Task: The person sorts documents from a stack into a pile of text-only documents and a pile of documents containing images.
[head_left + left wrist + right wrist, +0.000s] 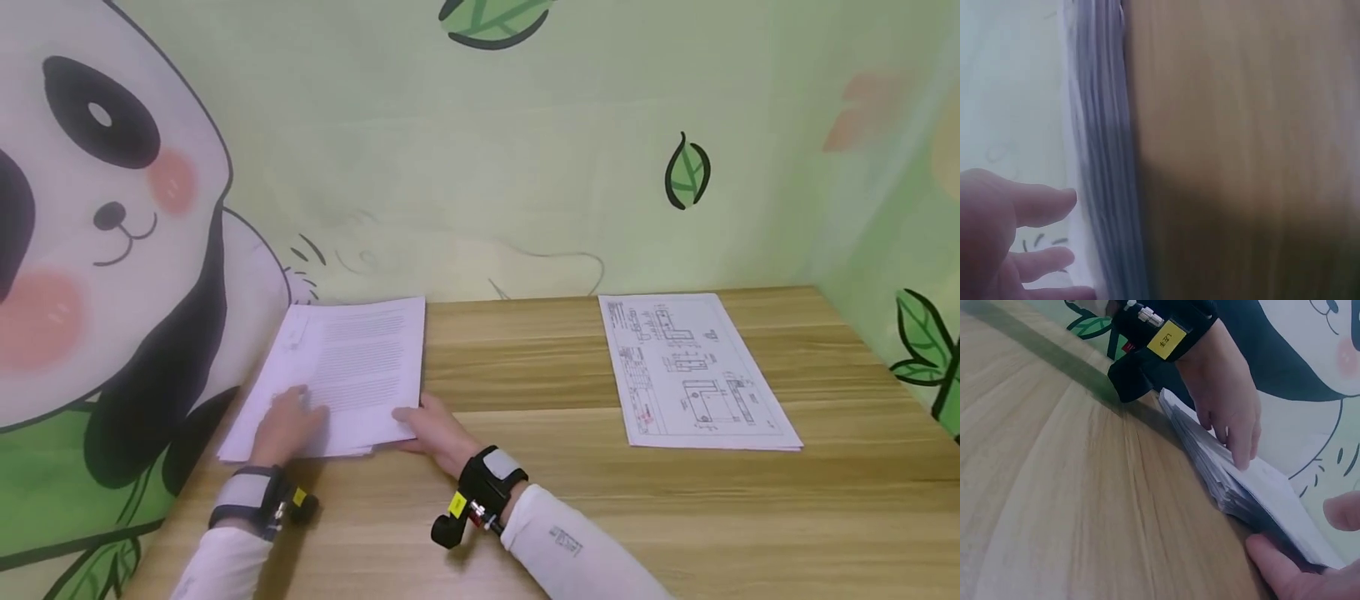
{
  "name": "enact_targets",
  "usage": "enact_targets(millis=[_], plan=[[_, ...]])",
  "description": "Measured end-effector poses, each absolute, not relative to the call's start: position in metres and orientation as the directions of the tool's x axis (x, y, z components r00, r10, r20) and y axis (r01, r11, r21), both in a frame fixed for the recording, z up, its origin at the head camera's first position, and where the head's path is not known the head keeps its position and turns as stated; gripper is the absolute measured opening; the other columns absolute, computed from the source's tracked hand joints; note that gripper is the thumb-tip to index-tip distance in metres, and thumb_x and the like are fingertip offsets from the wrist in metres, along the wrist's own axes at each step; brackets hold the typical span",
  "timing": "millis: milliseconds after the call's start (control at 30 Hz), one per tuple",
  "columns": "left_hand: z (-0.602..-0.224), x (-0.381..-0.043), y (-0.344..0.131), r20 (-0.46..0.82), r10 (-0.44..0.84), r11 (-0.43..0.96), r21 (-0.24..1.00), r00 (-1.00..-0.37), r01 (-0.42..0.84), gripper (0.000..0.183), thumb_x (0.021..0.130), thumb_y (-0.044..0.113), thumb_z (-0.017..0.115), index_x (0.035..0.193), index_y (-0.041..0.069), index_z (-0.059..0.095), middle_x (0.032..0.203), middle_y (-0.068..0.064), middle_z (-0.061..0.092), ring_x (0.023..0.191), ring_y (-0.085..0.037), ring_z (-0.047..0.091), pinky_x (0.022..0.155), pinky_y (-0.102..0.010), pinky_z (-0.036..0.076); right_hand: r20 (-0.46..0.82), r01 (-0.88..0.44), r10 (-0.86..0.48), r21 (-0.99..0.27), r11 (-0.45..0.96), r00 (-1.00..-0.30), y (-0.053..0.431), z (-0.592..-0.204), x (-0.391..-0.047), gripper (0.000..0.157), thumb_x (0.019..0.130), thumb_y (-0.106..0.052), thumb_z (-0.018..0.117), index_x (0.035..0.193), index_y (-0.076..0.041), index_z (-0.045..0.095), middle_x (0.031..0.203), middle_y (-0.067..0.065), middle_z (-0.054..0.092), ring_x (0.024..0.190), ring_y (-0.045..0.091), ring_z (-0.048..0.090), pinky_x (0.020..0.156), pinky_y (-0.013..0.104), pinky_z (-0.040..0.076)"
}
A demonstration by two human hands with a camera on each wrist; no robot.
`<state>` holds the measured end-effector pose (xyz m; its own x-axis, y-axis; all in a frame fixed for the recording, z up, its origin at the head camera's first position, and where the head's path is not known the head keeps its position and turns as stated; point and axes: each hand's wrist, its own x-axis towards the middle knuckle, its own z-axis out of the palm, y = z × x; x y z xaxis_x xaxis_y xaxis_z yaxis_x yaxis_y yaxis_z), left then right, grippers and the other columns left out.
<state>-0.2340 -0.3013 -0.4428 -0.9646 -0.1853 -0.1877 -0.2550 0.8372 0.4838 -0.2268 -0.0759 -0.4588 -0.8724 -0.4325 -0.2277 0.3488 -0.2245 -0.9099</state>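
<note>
A thick stack of printed paper (367, 358) lies at the left of the table, its top sheet covered in lines of text. My left hand (287, 427) rests on the lower left part of the top sheet, fingers extended and angled down onto it. At the lower right corner, my right hand (441, 435) holds the upper sheets, thumb on top and fingers below the edge. In the right wrist view, the upper part of the stack (1297, 512) is raised over the loose layered edges underneath. The left wrist view shows the stack's layered side (1107, 150) close up.
A second, thinner set of sheets with a technical drawing (660, 408) lies on the right side of the wooden table (525, 367). Behind the table stands a green wall covering (420, 167) with a painted panda and leaves.
</note>
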Motion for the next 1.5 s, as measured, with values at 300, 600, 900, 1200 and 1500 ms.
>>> enact_targets(millis=[300,600,900,1200,1500], plan=[[-0.431,-0.224,-0.281,-0.193,-0.142,0.84,0.495,-0.971,-0.221,0.063,0.092,0.03,0.047,0.139,-0.008,0.033,0.139,-0.035,0.037,0.124,-0.052,0.037,0.099,-0.063,0.035,-0.251,0.374,-0.367,-0.872,-0.317,-0.896,-0.071,-0.468,-0.231,0.057,0.083,0.015,0.033,0.138,-0.003,0.037,0.13,0.023,0.053,0.111,0.033,0.057,0.095,0.052,0.048],[-0.423,-0.223,-0.271,-0.163,-0.17,0.805,0.545,-0.972,-0.232,0.072,0.095,0.037,0.04,0.146,-0.005,0.013,0.15,-0.033,0.019,0.136,-0.05,0.019,0.11,-0.063,0.02,-0.232,0.346,-0.334,-0.874,-0.341,-0.914,-0.049,-0.464,-0.232,0.055,0.087,0.012,0.035,0.14,-0.004,0.035,0.132,0.025,0.051,0.11,0.031,0.057,0.097,0.054,0.046],[-0.414,-0.229,-0.25,-0.131,-0.264,0.542,0.799,-0.956,-0.259,0.077,0.093,0.053,0.038,0.151,0.014,0.007,0.156,-0.02,0.014,0.141,-0.042,0.019,0.112,-0.061,0.02,-0.145,0.284,-0.372,-0.892,-0.352,-0.917,-0.005,-0.441,-0.233,0.05,0.094,0.004,0.036,0.142,-0.011,0.034,0.138,0.018,0.049,0.116,0.027,0.055,0.096,0.043,0.05],[-0.405,-0.233,-0.202,-0.079,-0.183,0.402,0.903,-0.98,-0.148,0.059,0.097,0.037,0.04,0.149,0.03,0.014,0.156,-0.005,0.024,0.141,-0.028,0.027,0.114,-0.054,0.024,-0.149,0.198,-0.266,-0.965,-0.17,-0.952,0.05,-0.422,-0.236,0.052,0.093,0.0,0.044,0.142,-0.011,0.035,0.136,0.012,0.052,0.11,0.022,0.058,0.085,0.031,0.053],[-0.409,-0.238,-0.153,-0.065,-0.003,0.354,0.933,-0.998,-0.061,0.054,0.096,0.018,0.039,0.148,0.026,0.024,0.149,-0.007,0.037,0.131,-0.028,0.041,0.11,-0.053,0.032,-0.199,0.198,-0.098,-0.98,0.024,-0.975,0.101,-0.417,-0.245,0.053,0.092,-0.004,0.047,0.143,-0.011,0.034,0.13,0.012,0.057,0.109,0.024,0.056,0.08,0.029,0.047]])
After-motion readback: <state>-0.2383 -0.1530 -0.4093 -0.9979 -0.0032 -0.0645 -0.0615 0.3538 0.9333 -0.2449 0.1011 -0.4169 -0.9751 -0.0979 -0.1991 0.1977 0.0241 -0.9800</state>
